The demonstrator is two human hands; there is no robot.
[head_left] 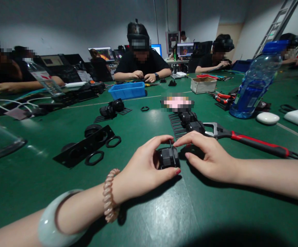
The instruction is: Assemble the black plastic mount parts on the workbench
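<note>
My left hand (144, 166) grips a black cable gland (165, 157) between its fingers and thumb, just above the green table (149, 219). Across from it, my right hand (213, 159) has its thumb and fingers apart, with the index fingertip at the gland's right end, by a thin flat rim. Whether that fingertip presses on it I cannot tell. Two loose black locknuts (94, 158) lie to the left, against a black plate (80, 149) with round fittings in it. Behind my right hand rest more black glands (189, 118) on a slotted plate.
An adjustable wrench (259, 141) with a red and black handle lies at right. Beyond it stand a blue-capped bottle (257, 82) and a white case (267, 118). A blue bin (127, 91), a small box (203, 85) and another locknut (145, 108) lie farther back. Several people sit around the table.
</note>
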